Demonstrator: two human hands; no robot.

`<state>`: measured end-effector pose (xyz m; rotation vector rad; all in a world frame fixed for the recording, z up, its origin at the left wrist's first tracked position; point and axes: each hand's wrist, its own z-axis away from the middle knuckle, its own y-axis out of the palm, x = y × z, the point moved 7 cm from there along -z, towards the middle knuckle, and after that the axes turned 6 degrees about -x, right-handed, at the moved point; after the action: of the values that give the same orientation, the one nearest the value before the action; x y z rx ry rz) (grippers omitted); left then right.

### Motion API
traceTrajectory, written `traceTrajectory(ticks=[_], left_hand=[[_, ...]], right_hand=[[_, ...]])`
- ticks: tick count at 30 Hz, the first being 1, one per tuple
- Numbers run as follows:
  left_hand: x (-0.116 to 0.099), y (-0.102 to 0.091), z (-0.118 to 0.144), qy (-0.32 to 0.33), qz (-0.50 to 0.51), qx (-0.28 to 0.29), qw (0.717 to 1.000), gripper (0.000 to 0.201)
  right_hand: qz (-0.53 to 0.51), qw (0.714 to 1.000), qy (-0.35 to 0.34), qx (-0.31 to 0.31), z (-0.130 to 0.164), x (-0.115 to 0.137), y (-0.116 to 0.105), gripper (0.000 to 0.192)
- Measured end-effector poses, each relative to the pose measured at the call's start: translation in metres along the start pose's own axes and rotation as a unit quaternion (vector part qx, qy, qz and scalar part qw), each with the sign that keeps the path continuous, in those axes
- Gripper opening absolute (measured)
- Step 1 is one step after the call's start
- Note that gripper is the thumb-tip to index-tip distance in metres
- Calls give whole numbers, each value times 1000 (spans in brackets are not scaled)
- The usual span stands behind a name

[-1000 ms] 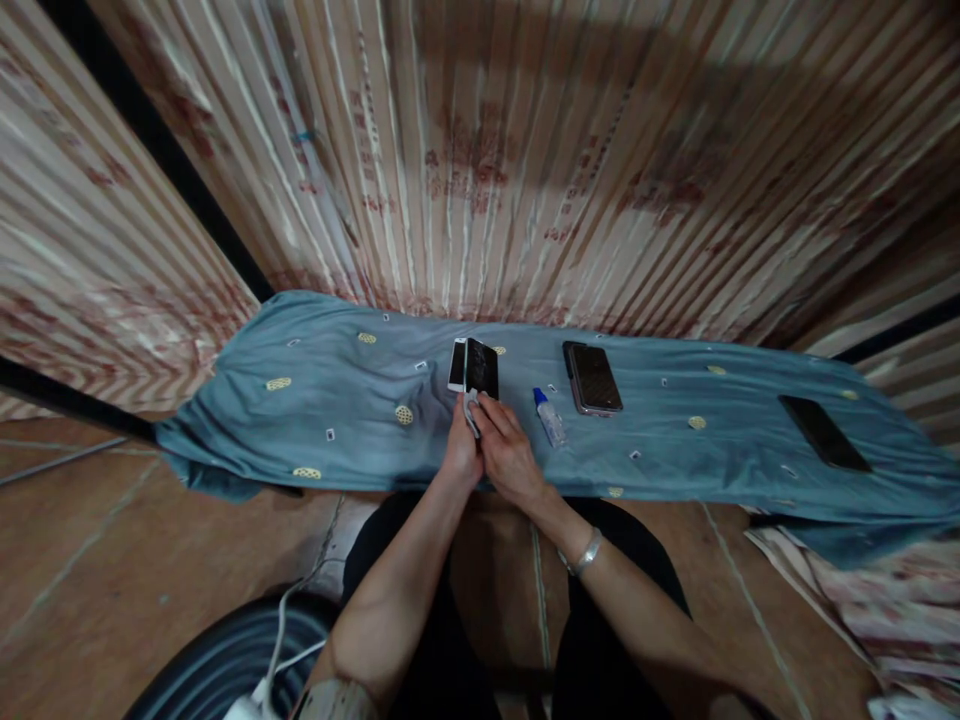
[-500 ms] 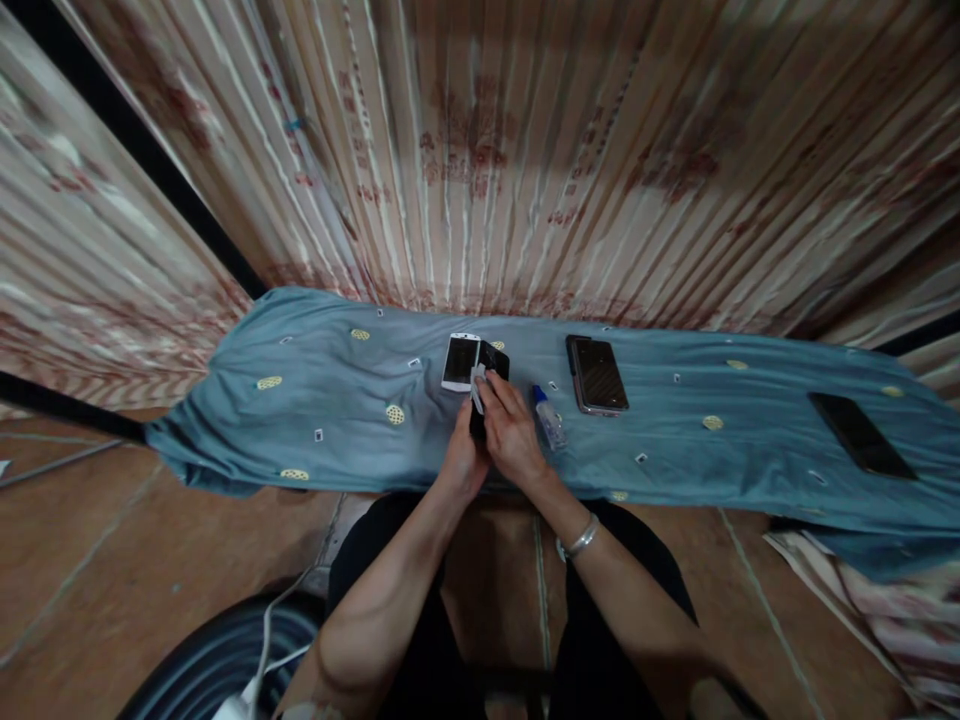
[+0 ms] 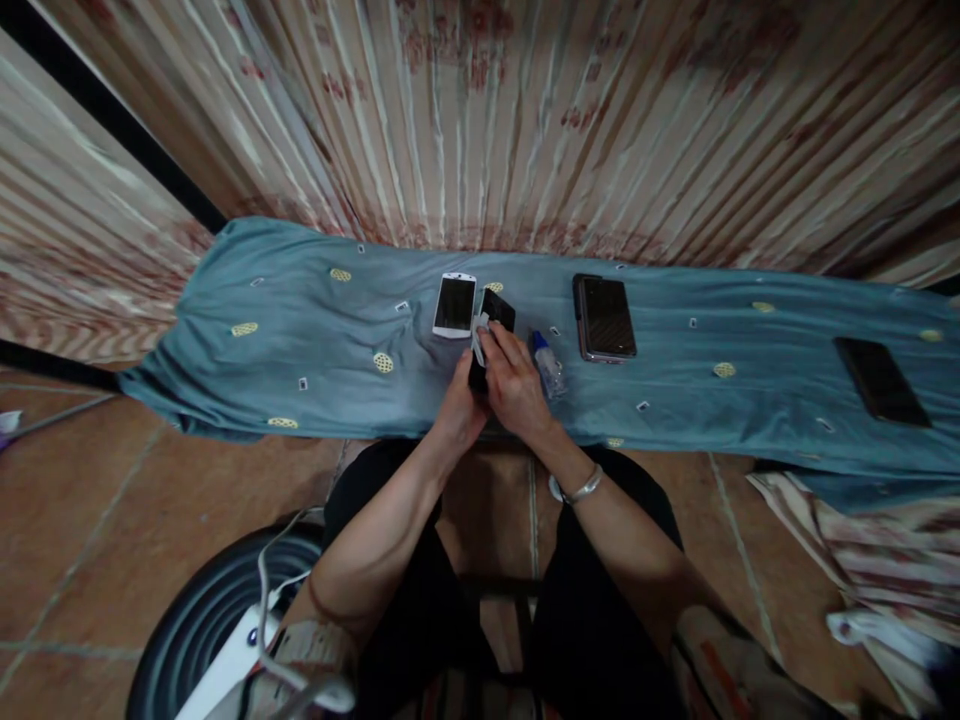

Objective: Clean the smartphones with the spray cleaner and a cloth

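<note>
My left hand (image 3: 459, 410) grips a black phone (image 3: 496, 308) from below, holding it tilted over the blue cloth (image 3: 315, 330). With a small white wipe (image 3: 478, 335) pinched in its fingers, my right hand (image 3: 514, 378) presses on the phone's screen. A white phone (image 3: 454, 304) lies flat on the cloth just left of the held one. Right of my right hand lies a small clear bottle with a blue cap (image 3: 547, 362).
A dark phone (image 3: 604, 317) lies on the cloth to the right, another black phone (image 3: 882, 381) near the far right end. A striped curtain (image 3: 525, 120) hangs behind. A dark round thing with a white cable (image 3: 225, 610) sits on the tiled floor at lower left.
The view has tilted down, so the cloth sits higher in frame. The held black phone has tipped lower, uncovering the white phone. My right hand keeps the wipe on the screen.
</note>
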<state>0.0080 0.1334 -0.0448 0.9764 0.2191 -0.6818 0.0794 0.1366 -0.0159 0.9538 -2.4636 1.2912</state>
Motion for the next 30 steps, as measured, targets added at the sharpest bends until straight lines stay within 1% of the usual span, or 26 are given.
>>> traceTrajectory(ticks=[8,11,14,17,21,25,30], left_hand=[[2,1,2,-8,-12,-4,1000,37],[0,3,2,-6,-17,-4,1000,40],[-3,5,3,-3,-25,5,1000,41],[-6,5,4,14,-52,9,999,41],[-9,3,4,39,-88,13,995,43],[-13,0,5,64,-108,15,992,42],[-7,-3,12,24,-129,17,991,43]], right_hand=[[-8,1000,10,16,0,-1,-2,54],[4,1000,2,17,-1,-1,-2,53],[18,1000,-14,6,-2,0,-3,51],[21,999,-30,-6,-2,1,-3,52],[19,999,-39,-2,-3,5,-3,55],[24,999,-46,-2,-5,10,-4,54],[35,999,-32,-2,-10,3,-7,55]])
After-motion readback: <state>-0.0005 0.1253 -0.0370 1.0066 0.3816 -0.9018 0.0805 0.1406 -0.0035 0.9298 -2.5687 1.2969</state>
